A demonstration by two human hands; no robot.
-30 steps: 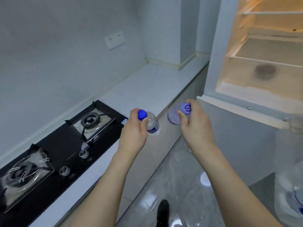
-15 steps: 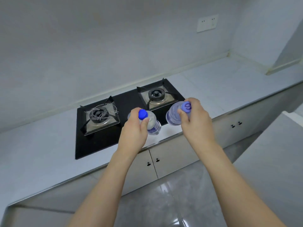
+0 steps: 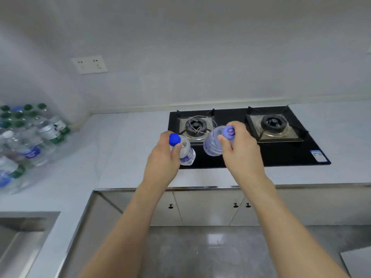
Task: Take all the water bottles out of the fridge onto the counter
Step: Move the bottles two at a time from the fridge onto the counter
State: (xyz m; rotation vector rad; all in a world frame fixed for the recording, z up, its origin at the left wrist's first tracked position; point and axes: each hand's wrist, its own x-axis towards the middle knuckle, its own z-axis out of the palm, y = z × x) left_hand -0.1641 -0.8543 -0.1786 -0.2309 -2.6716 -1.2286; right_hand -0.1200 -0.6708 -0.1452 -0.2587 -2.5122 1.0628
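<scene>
A pale grey, L-shaped stone bench (image 3: 128,141) fills the middle of the view, running along a plain light wall and turning toward the viewer on the left. Below its front edge are white cabinet doors (image 3: 210,207) with small dark knobs, and below those a glossy grey tiled floor (image 3: 210,247).

Set into the bench on the right is a black glass gas hob (image 3: 281,155) with two round burners on steel plates. At the lower left corner, a steel sink basin (image 3: 18,237) is sunk into the bench.

On the bench at the far left stands a blurred cluster of clear plastic water bottles (image 3: 30,137), most with green caps and a few with blue labels; their exact number cannot be told.

Two bare forearms reach forward from the bottom of the view. The left hand (image 3: 163,163) has its fingers and thumb curled round the neck of a small clear plastic water bottle with a bright blue cap (image 3: 187,153), held above the front left corner of the hob. The right hand (image 3: 241,155) pinches the neck of a wider clear bottle with a pale violet-blue cap (image 3: 211,144), held just beside the first, over the hob's left burner. Neither bottle touches the bench.

A white double wall socket (image 3: 89,64) sits high on the wall at left.
</scene>
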